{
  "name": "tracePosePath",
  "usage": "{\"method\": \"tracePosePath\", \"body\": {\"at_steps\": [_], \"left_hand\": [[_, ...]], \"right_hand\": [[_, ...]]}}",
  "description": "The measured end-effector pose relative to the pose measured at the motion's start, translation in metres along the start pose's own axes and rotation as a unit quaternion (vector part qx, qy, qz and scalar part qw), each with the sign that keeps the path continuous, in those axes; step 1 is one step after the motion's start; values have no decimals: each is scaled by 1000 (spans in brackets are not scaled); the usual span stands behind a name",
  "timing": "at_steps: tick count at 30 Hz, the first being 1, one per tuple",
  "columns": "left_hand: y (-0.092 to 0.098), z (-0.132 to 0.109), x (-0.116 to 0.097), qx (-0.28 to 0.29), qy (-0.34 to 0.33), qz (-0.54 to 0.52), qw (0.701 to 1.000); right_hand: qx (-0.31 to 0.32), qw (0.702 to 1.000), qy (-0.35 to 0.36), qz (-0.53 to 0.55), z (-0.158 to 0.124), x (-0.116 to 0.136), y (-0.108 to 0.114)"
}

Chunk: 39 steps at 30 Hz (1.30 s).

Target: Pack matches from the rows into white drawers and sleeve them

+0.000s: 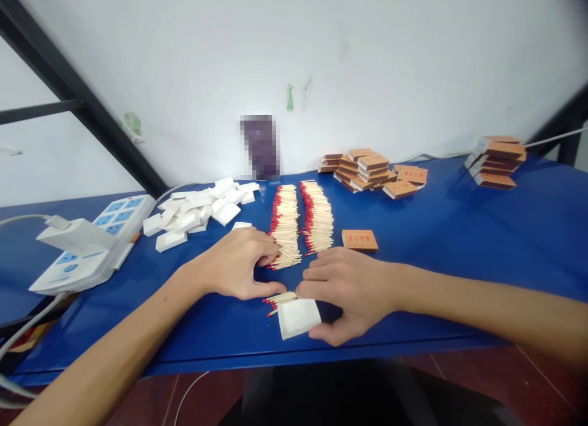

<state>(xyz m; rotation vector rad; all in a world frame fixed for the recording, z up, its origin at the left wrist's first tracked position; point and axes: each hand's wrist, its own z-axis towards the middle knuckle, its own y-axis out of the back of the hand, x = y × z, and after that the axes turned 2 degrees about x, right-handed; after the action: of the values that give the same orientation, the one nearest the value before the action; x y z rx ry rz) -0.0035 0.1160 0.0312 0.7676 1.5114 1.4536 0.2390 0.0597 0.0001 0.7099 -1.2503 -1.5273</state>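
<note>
My left hand point(241, 264) rests beside the left row of red-tipped matches point(287, 227). Its fingers are curled and its thumb is apart, pointing at a small bunch of matches point(282, 298) on the table. Just below that bunch, a white matchbox tray point(298, 317) lies tilted near the table's front edge. My right hand point(349, 291) grips the tray's right side between thumb and fingers. The right row of matches point(318, 218) ends just above my right knuckles. One orange matchbox sleeve point(359, 240) lies beyond that hand.
White trays point(197, 209) are heaped at the left on the blue table point(459, 242). Orange matchboxes point(372, 169) are piled at the back, with another stack point(498, 161) at the far right. A power strip point(98, 245) with cables lies far left. A pixelated dark object point(261, 147) stands against the wall.
</note>
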Motion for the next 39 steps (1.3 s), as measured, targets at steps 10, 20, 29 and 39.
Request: {"method": "tracePosePath", "body": {"at_steps": [10, 20, 29, 39], "left_hand": [[1, 0, 4, -40, -4, 27, 999], [5, -4, 10, -63, 3, 32, 997], [2, -2, 11, -67, 5, 28, 997], [2, -2, 11, -59, 11, 20, 998]], "right_hand": [[-26, 999, 21, 26, -1, -4, 1], [-12, 999, 40, -14, -1, 5, 1], [4, 999, 46, 29, -2, 7, -3], [4, 999, 51, -8, 0, 8, 0]]}}
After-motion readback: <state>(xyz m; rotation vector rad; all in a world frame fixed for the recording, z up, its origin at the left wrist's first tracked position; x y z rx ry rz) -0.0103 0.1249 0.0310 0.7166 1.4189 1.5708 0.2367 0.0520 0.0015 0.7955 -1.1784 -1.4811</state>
